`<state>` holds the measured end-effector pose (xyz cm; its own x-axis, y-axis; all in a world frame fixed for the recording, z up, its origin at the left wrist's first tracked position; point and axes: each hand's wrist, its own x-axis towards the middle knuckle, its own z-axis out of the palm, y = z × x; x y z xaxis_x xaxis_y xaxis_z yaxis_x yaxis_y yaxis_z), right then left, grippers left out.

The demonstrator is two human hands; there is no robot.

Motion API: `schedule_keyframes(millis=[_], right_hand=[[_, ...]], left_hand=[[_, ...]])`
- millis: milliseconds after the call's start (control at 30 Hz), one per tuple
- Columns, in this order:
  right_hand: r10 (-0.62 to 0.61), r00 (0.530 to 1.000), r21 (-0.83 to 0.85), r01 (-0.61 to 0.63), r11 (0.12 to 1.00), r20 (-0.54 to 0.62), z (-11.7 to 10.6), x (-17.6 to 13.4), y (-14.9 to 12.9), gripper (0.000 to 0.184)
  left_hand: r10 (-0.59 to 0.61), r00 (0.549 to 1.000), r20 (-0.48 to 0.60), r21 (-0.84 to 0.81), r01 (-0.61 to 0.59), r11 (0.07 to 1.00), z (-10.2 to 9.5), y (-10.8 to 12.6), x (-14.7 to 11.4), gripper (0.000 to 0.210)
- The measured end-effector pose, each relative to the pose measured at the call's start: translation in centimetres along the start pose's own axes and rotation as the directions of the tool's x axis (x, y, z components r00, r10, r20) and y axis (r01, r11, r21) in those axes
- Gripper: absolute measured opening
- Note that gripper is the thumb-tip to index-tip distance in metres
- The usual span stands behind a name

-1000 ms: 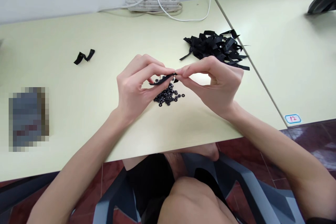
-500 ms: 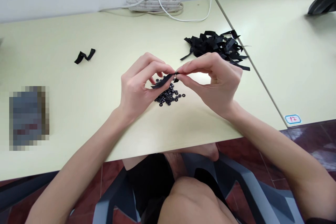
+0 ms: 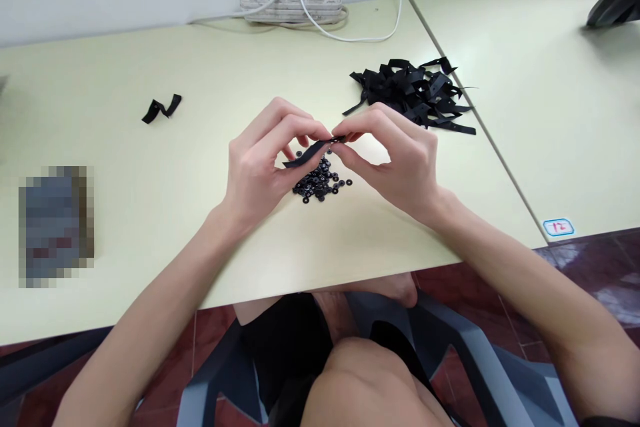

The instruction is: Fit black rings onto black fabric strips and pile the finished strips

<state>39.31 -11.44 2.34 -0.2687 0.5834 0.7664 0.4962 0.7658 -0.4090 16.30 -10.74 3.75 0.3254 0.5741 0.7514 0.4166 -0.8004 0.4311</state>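
A short black fabric strip (image 3: 306,155) is pinched between the thumb and fingers of my left hand (image 3: 263,157), its free end slanting down to the left. My right hand (image 3: 397,157) closes thumb and fingertips on the strip's other end, and the two sets of fingertips almost meet. Whether a small part sits between the right fingertips is hidden. Just below lies a heap of small black round pieces with centre holes (image 3: 317,181), partly covered by my left hand. Behind my right hand is a tangled pile of black fabric strips (image 3: 407,87).
One folded black strip (image 3: 161,109) lies at the left, with a blurred-out box-like object (image 3: 55,227) nearer me. A power strip (image 3: 293,7) with a white cable (image 3: 345,37) stands by the wall. A number label (image 3: 559,227) marks the right table's edge.
My right hand has shifted slightly left and its fingers have drawn in around the strip's end. The strip's right end no longer hangs down below the fingers. My left hand stays nearly still.
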Motion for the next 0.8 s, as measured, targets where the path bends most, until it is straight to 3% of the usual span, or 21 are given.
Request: schedule_keyframes(millis=[300, 800], right_hand=[[-0.109, 0.994, -0.041, 0.108, 0.993, -0.023, -0.33, 0.11, -0.24, 0.009], [-0.158, 0.987, -0.069, 0.160, 0.985, 0.030, -0.29, -0.31, 0.64, 0.010]], left_hand=[[0.033, 0.999, 0.021, -0.003, -0.033, 0.999, -0.19, -0.13, 0.03, 0.008], [0.046, 0.997, 0.069, 0.014, -0.047, 0.999, -0.38, -0.30, 0.02, 0.008]])
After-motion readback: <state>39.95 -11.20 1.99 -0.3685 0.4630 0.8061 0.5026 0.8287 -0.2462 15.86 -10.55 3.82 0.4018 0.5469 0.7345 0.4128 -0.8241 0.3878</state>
